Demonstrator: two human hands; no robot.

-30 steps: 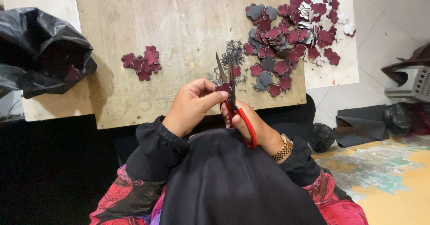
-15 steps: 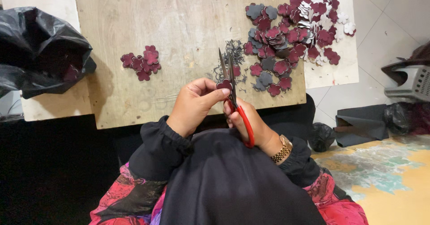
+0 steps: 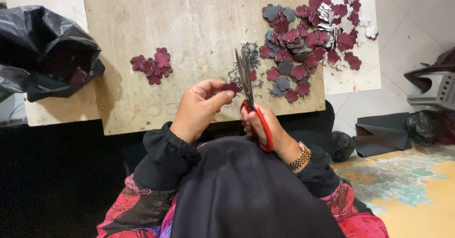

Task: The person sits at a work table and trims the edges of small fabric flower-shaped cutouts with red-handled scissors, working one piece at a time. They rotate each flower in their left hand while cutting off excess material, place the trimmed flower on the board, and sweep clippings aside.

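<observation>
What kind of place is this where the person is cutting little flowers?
Probably a small home craft workshop on the floor. A bare plywood board serves as the worktable, heaps of dark red flower cutouts lie on it, and red-handled scissors trim one.

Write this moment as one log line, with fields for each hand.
left hand: holds small maroon flower-shaped piece | right hand: holds red-handled scissors, blades at piece | surface: wooden board

a small maroon flower cutout sits pinched at the blades. the red-handled scissors point up, blades nearly closed.
</observation>
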